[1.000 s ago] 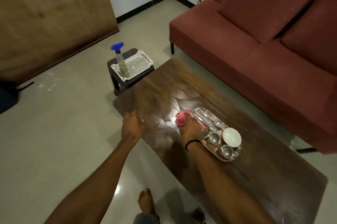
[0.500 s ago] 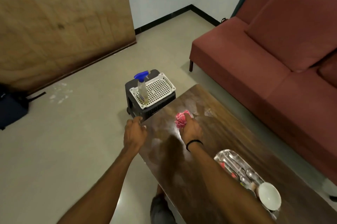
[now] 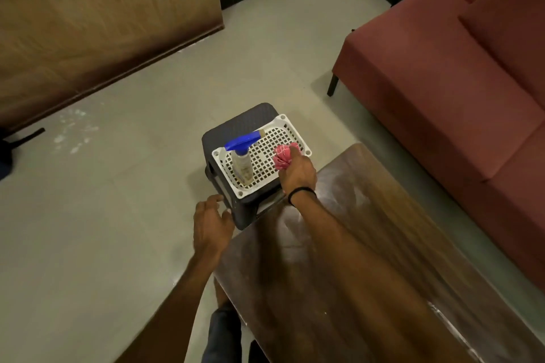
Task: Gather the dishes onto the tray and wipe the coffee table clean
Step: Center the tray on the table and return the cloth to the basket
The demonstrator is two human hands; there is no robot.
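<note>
— What fills the frame for us, biggest first?
— We see the red sofa (image 3: 460,73) along the right side, a wooden panel (image 3: 97,8) in the upper left, and the dark wooden counter (image 3: 368,244) running from the centre to the lower right, its top streaked and blurred.
— And beyond the counter's far end?
— We find a dark stool (image 3: 236,129) at the centre of the frame, touching or just beside the counter's end; we cannot tell which. A white perforated tray (image 3: 265,165) sits on it, with a spray bottle (image 3: 241,162) with a blue trigger standing in its left part.
— Our hands?
— Our right hand (image 3: 298,173) is clenched around a crumpled pink cloth (image 3: 283,156), held over the tray's right part. Our left hand (image 3: 211,227) is spread, holding nothing, just left of the counter's corner and near the stool
</note>
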